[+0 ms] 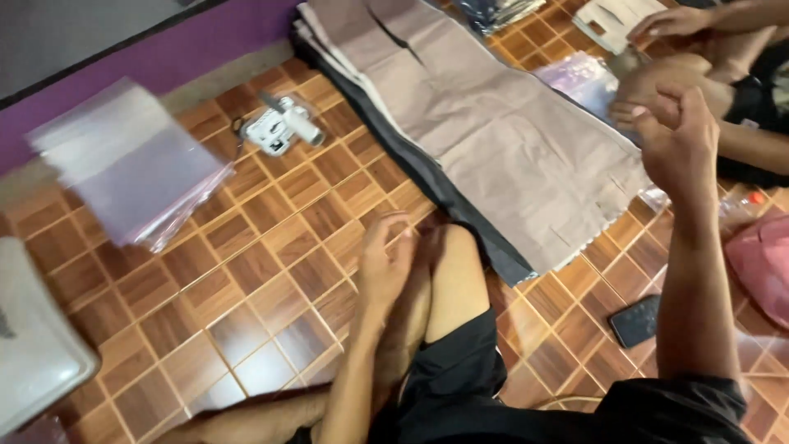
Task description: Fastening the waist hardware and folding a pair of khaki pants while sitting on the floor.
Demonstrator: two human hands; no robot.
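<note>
My left hand (385, 256) rests against my bent leg (454, 275) just above the tiled floor, fingers loosely apart and holding nothing. My right hand (679, 141) is raised at the right with its fingers curled together, and I see nothing in them. It hovers over the near right corner of a long stack of beige and dark cut fabric pieces (493, 136), which runs from the top centre towards my knee. My right hand is close to another person's knee (667, 80).
A pile of clear plastic bags (131, 164) lies at the left, and a small white hand tool (283, 123) lies beside the fabric. A dark phone (634, 321) and a pink bag (763, 263) lie at the right. A white tray edge (33, 345) is at the far left. Another person's hand (670, 23) holds pale pieces at the top right.
</note>
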